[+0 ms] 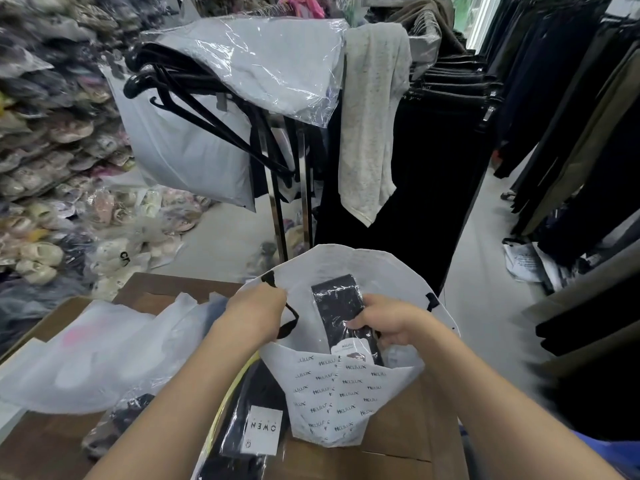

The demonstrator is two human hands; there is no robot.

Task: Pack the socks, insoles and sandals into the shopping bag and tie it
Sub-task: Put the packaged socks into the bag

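- Curling round the rim of the shopping bag [332,393], the left hand [258,311] holds it open.
- Right hand [388,322] grips a black sock packet [341,303] inside the bag's mouth.

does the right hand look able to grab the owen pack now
Probably not: the right hand grips a sock pack inside the shopping bag, whose wall stands between it and the OWEN pack.

The left hand [258,311] holds the rim of the white bag [332,393] open. The right hand [386,323] grips a wrapped pack of black socks [337,301] inside the bag, above cardboard boxes [398,445].
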